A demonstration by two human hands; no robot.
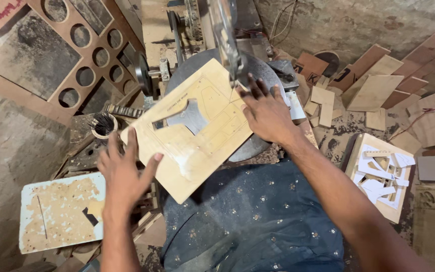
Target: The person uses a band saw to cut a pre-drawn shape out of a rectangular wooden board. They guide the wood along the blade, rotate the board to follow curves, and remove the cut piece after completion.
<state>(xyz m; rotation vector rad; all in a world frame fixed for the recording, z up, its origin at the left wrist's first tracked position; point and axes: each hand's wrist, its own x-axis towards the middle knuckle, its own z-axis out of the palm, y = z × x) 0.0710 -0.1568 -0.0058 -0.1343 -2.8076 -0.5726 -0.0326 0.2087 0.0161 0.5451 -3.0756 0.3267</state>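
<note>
We have the plywood sheet (197, 128) lying flat on the round grey saw table (250, 148), its near corner hanging off the edge toward us. It carries pencilled outlines, and one shape is already cut out of its middle, so the grey table shows through the hole. The thin blade (233, 85) comes down at the sheet's far right edge, under the saw's arm (225, 30).

Our right hand (268, 113) lies flat on the sheet with fingers spread, the fingertips close to the blade. Our left hand (122, 171) has its fingers spread too, pressing at the sheet's near left edge; neither hand pinches anything.

To do this well, we judge that both palms should press evenly so the sheet does not chatter, that we should turn it slowly along the pencil line, and that the right fingers should stay to the side of the blade, never in front of it.

Around us lie offcuts (373, 90), a board with white shapes (381, 174) at right, and a worn speckled panel (59, 211) at left.
</note>
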